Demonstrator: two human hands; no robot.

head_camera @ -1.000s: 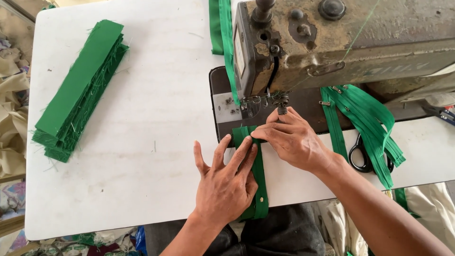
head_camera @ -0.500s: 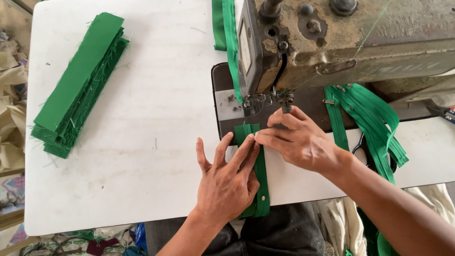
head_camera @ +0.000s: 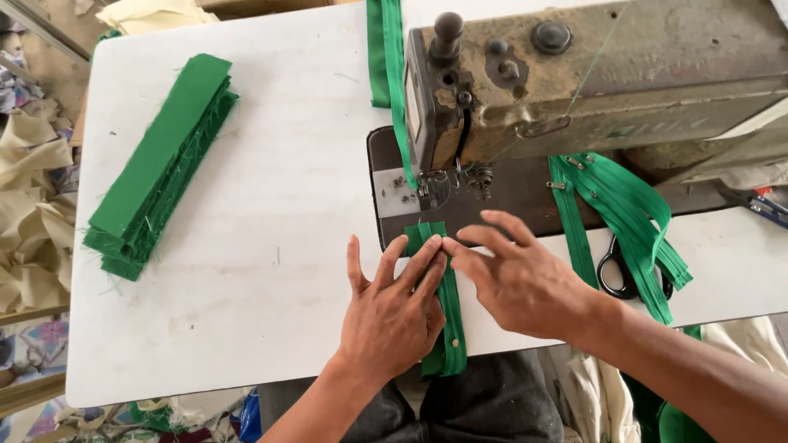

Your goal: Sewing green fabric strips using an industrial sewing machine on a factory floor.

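The green strip [head_camera: 447, 328] lies lengthwise toward the needle [head_camera: 428, 197], its far end just short of it, pinned flat under the spread-fingered left hand [head_camera: 392, 316] and right hand [head_camera: 517, 283], equally near.

Two bare hands and forearms are seen below the old grey-brown metal sewing machine [head_camera: 574, 74]. No sleeves, gloves, rings, watch or bracelets are shown on the left hand [head_camera: 392, 316] or the right hand [head_camera: 525, 283]; both forearms are uncovered as far as the picture's lower edge. The fingernails are kept short. Below the near edge of the white counter [head_camera: 246, 246], dark grey trousers [head_camera: 484, 406] of a denim-like cloth are worn, with a seam visible.
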